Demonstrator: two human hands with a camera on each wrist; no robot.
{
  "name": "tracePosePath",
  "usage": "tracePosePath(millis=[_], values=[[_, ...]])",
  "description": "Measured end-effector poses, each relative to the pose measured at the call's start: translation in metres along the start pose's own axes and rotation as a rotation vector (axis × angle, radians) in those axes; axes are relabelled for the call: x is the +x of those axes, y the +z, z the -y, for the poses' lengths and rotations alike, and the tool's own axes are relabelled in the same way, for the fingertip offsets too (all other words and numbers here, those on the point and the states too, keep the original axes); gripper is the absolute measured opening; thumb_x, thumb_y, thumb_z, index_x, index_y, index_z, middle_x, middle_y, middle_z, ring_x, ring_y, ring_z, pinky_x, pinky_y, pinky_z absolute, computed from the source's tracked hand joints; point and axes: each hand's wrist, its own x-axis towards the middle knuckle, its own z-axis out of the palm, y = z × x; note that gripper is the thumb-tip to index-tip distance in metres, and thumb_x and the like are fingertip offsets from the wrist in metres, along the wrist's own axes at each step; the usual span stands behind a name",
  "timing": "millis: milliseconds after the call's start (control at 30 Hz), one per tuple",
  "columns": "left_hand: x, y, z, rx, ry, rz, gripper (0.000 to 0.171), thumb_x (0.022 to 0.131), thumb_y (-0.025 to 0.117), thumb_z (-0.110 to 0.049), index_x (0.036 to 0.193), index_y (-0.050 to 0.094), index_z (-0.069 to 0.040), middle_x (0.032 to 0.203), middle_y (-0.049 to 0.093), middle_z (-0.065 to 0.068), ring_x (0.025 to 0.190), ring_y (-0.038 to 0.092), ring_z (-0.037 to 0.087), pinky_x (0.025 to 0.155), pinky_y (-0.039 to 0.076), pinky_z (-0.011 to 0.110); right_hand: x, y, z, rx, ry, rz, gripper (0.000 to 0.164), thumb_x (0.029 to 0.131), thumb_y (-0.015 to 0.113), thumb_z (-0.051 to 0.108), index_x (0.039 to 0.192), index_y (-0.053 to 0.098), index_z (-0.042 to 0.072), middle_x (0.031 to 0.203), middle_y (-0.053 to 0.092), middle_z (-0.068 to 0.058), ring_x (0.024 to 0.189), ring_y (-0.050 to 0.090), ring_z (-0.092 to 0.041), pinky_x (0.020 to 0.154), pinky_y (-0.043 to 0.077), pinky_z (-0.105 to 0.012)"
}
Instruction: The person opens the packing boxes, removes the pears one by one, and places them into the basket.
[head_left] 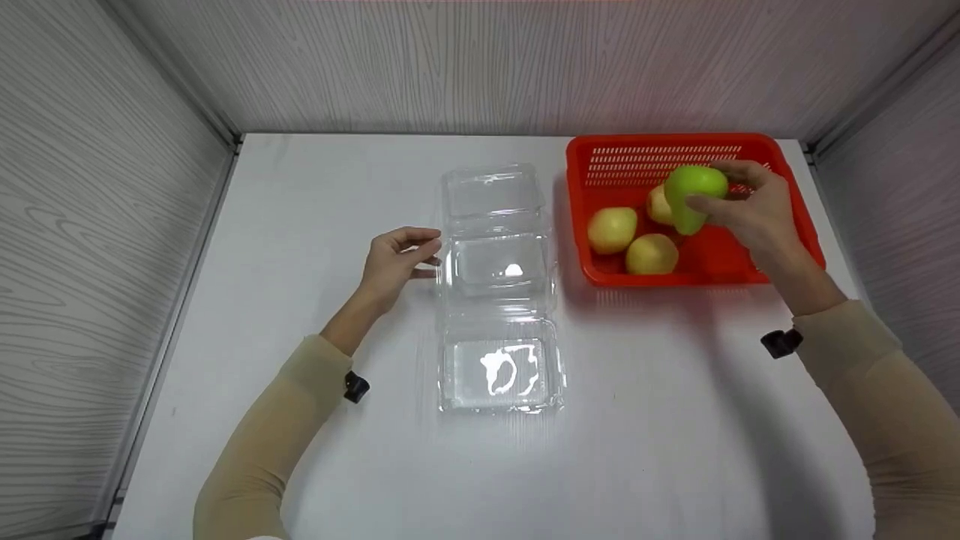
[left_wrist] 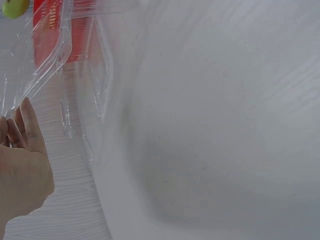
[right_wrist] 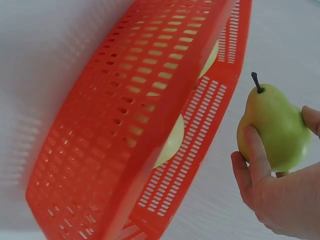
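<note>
My right hand (head_left: 761, 206) grips a green pear (head_left: 696, 187) between thumb and fingers, raised over the red basket. In the right wrist view the pear (right_wrist: 275, 127) shows its dark stem, with fingers wrapped about its near side. At the middle of the table, a row of clear plastic clamshell containers (head_left: 499, 262) runs from back to front. My left hand (head_left: 394, 262) pinches the left rim of the middle section, thumb and fingertips at the edge. In the left wrist view the clear plastic (left_wrist: 45, 65) rises from those fingertips.
The red slatted basket (head_left: 581, 202) stands at the back right, holding several pale yellow fruits (head_left: 652, 255). Grey wood-grain panels (head_left: 480, 67) wall the white table (head_left: 322, 172) at the back and both sides.
</note>
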Motion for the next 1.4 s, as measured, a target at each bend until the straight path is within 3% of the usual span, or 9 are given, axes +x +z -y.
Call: tracePosePath(millis=[300,533,800,967,1067,1400], values=[[0.0,-0.001,0.001,0.002,0.008,0.013,0.032,0.101,0.072,-0.012,0.127,0.067,0.007,0.104,0.07,-0.001,0.086,0.074,0.015,0.079,0.07,0.031,0.011,-0.013,-0.027,-0.073,0.077,-0.012,0.068,0.093,0.082,0.029,0.15,0.051,0.009,0.123,0.049,0.013,0.105,0.058,-0.009,0.076,0.062,-0.01],[-0.002,-0.002,0.0,0.003,0.004,0.015,0.035,0.102,0.071,-0.013,0.129,0.066,0.008,0.103,0.07,-0.003,0.084,0.073,0.011,0.084,0.07,0.039,0.018,-0.019,-0.046,-0.135,0.144,-0.018,0.073,0.093,0.081,0.036,0.152,0.049,0.008,0.126,0.05,0.012,0.108,0.055,-0.009,0.077,0.062,-0.012],[-0.002,-0.002,0.0,0.006,0.004,0.01,0.032,0.101,0.072,-0.012,0.127,0.067,0.006,0.102,0.07,-0.003,0.084,0.073,0.011,0.086,0.069,0.043,0.021,-0.021,-0.061,-0.217,0.192,-0.01,0.081,0.095,0.077,0.044,0.158,0.043,0.008,0.151,0.048,-0.01,0.126,0.05,-0.021,0.081,0.059,-0.009],[-0.002,-0.002,0.0,0.011,0.002,0.013,0.036,0.102,0.071,-0.012,0.129,0.064,0.01,0.102,0.07,-0.003,0.084,0.074,0.011,0.084,0.07,0.04,0.025,-0.02,-0.068,-0.286,0.229,-0.006,0.084,0.096,0.075,0.047,0.161,0.038,0.008,0.164,0.04,-0.02,0.141,0.043,-0.033,0.114,0.057,-0.036],[-0.002,-0.003,0.0,0.008,0.002,0.012,0.037,0.102,0.071,-0.011,0.13,0.063,0.011,0.102,0.07,-0.003,0.084,0.073,0.01,0.085,0.07,0.04,0.026,-0.019,-0.071,-0.293,0.238,-0.002,0.085,0.096,0.075,0.046,0.161,0.037,0.006,0.166,0.038,-0.022,0.144,0.041,-0.035,0.124,0.049,-0.05],[-0.002,-0.005,0.0,0.0,0.002,0.021,0.038,0.102,0.071,-0.011,0.13,0.061,0.013,0.103,0.07,-0.002,0.084,0.073,0.011,0.083,0.07,0.036,0.028,-0.017,-0.073,-0.317,0.239,0.015,0.083,0.096,0.076,0.042,0.158,0.041,0.001,0.164,0.039,-0.025,0.142,0.043,-0.037,0.12,0.051,-0.047]])
